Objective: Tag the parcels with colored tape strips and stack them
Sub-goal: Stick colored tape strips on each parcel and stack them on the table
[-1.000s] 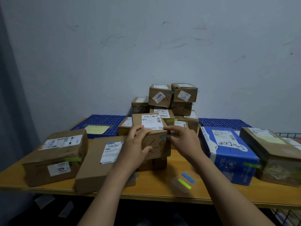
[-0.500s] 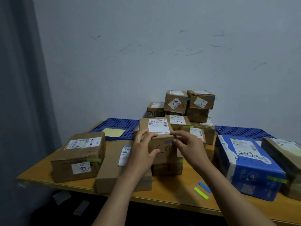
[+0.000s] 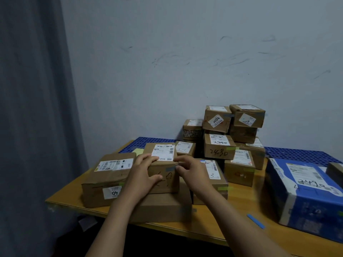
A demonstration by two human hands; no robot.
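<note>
Parcel (image 3: 164, 179) rests on box (image 3: 163, 206); left hand (image 3: 143, 173) grips its top edge, thumb on front; right hand (image 3: 193, 173) curled at right edge, grip unclear.

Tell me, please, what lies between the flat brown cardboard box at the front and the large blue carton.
A brown parcel marked 3, then wooden tabletop bearing a loose blue tape strip, per the head view.

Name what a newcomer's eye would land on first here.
Two hands work a brown parcel near the front of the table: the left hand holds it, and the right hand touches its right edge by a blue tape strip. Behind, a stack of parcels rises against the wall. A big blue box sits at the right.
</note>
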